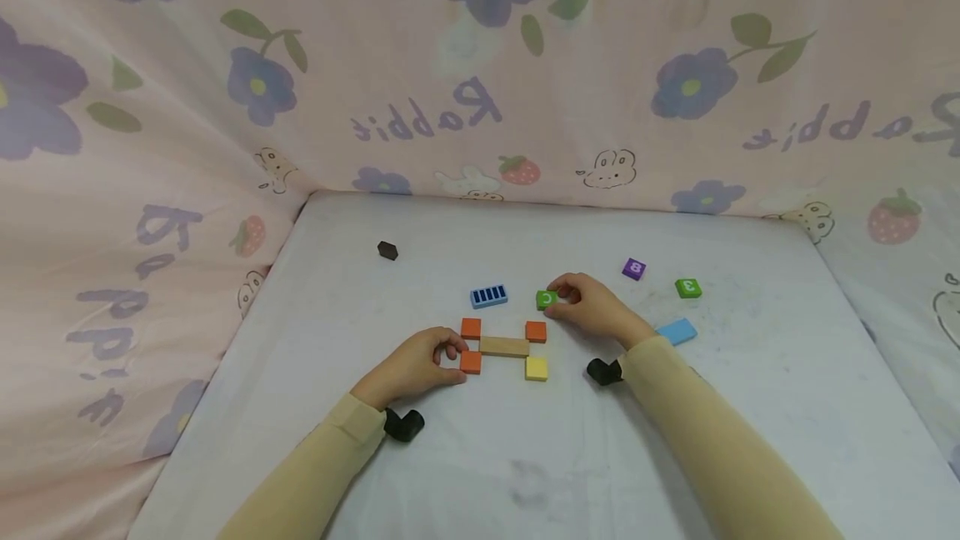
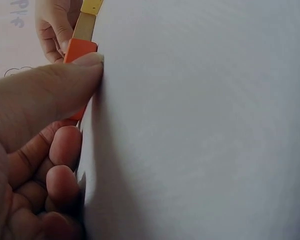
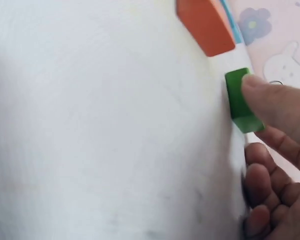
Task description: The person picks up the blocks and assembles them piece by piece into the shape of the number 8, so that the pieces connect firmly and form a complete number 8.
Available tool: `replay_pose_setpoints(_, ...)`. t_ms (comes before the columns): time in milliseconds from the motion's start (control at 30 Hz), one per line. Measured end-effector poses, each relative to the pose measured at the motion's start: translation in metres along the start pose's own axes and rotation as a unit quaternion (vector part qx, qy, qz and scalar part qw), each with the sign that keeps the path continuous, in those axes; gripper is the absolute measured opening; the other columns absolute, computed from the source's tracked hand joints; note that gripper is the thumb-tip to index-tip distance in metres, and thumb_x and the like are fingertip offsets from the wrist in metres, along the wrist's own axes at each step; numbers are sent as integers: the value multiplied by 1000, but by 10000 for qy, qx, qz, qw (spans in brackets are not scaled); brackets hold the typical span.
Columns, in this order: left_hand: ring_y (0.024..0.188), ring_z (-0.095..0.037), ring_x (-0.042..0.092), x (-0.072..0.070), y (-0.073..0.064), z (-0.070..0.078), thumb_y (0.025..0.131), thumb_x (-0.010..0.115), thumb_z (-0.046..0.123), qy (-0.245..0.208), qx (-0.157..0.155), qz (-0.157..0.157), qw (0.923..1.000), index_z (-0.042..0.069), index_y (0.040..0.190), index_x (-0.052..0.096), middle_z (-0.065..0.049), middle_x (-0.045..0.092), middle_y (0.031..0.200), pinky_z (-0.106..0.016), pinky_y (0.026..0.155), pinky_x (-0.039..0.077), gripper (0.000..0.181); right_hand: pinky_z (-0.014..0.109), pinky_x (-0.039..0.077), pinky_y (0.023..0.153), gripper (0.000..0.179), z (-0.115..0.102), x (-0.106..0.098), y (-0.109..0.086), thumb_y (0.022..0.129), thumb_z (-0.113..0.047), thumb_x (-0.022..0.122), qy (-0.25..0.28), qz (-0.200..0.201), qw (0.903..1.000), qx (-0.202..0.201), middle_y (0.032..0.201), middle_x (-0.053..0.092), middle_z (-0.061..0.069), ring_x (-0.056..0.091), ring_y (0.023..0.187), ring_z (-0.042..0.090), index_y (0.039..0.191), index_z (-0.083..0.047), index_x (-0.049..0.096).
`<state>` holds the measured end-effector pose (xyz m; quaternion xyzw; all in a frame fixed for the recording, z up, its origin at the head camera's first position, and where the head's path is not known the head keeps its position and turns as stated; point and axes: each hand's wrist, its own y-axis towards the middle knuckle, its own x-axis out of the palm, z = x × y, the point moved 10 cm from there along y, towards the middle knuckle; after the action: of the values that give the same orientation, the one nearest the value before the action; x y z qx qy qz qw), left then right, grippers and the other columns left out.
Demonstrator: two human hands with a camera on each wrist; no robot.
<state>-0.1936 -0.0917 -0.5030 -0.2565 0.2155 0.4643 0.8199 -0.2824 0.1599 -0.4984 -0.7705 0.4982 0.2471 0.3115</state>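
Observation:
My left hand (image 1: pixel 417 363) pinches the near-left orange block (image 1: pixel 470 363) between thumb and fingers; in the left wrist view the thumb lies across that orange block (image 2: pixel 80 50). A plain wooden bar (image 1: pixel 504 347) lies beside it, with another orange block (image 1: pixel 471 328) at its far left corner. At the bar's right end are an orange block (image 1: pixel 536 331) and a yellow block (image 1: pixel 536 369). Beyond them my right hand (image 1: pixel 592 307) pinches a green block (image 1: pixel 546 300) marked with a letter C. The right wrist view shows my thumb against the green block's side (image 3: pixel 237 97).
A light blue block with dark stripes (image 1: pixel 489 297) lies behind the bar. To the right are a purple block (image 1: pixel 633 269), a green block (image 1: pixel 687 288) and a blue block (image 1: pixel 677 332) partly behind my right sleeve. A dark block (image 1: pixel 387 251) sits far left. Printed cloth (image 1: pixel 555 132) walls the table's back.

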Motion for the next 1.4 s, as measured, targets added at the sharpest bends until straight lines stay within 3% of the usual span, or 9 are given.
replay_pose_setpoints(300,76,-17,48,0,1,2,80,81,26,-2,24,-4,10000,21,103,62,1,56,91,-30,65,41,31,38,40,82,37,6,1,3,88,-41,71,294,49,9994,187,110,57,5,47,97,25,116,-18,63)
replay_pose_setpoints(567,76,-17,49,0,-1,2,80,81,26,10,-18,-11,10000,21,103,62,0,57,91,-30,65,41,30,46,38,96,41,7,10,4,86,-47,70,441,-11,9986,293,120,53,5,46,109,26,120,-24,64)
replay_pose_setpoints(867,75,-16,48,0,-1,1,80,81,25,23,13,-1,10000,20,103,62,0,56,90,-30,65,41,30,46,35,93,33,-10,11,0,88,-38,70,309,162,9991,-227,116,52,9,44,107,25,116,-20,68)
replay_pose_setpoints(1400,76,-17,48,-1,1,-2,79,82,26,27,-62,21,10000,23,102,62,2,56,91,-30,65,41,31,52,31,99,35,-3,16,0,86,-48,70,343,-38,9994,-12,123,46,6,38,118,27,115,-29,68)
